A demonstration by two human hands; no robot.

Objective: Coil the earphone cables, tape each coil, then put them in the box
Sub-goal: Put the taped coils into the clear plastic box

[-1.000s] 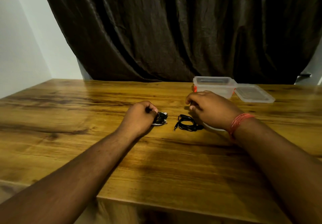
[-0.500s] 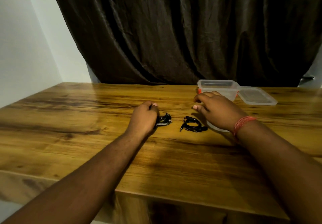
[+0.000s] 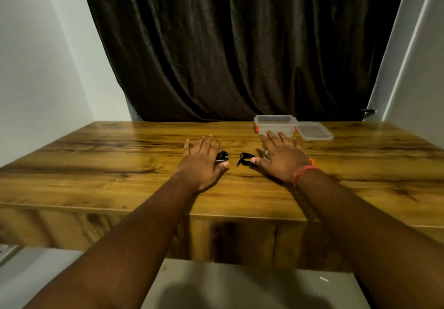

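Bare-skinned, both hands flat on the wooden desk [image 3: 120, 164], palms down, fingers straight and spread, gripping nothing. Left hand [image 3: 201, 159] pressed near the middle of the desk, thumb tip touching or just beside the taped coil [image 3: 222, 156], a small black bundle with a pale shiny band, half hidden under the thumb side of the palm. Right hand [image 3: 280, 157] laid a little toward the right edge, thumb tip just beside or touching the second coil [image 3: 245, 159], a looser black loop with its plug end pointing toward the near edge; cannot tell whether taped. Both coils between the two thumbs, close together but apart. Orange thread band [image 3: 303, 173] around the right wrist. Something pale and small under or beside the right palm, too hidden to name.

Beyond the right fingertips, near the far edge and right of centre, a clear plastic box [image 3: 275, 126] with orange clips, open on top, contents not visible; fingertips reaching up to its near wall, contact uncertain. Just beside the box, toward the right edge, its clear lid [image 3: 314, 130] lying flat on the desk.

Behind the far edge, a dark brown curtain [image 3: 240, 44] hanging in folds, pale walls either side. Below the near edge, the desk's wooden front panel and pale floor [image 3: 240, 284].
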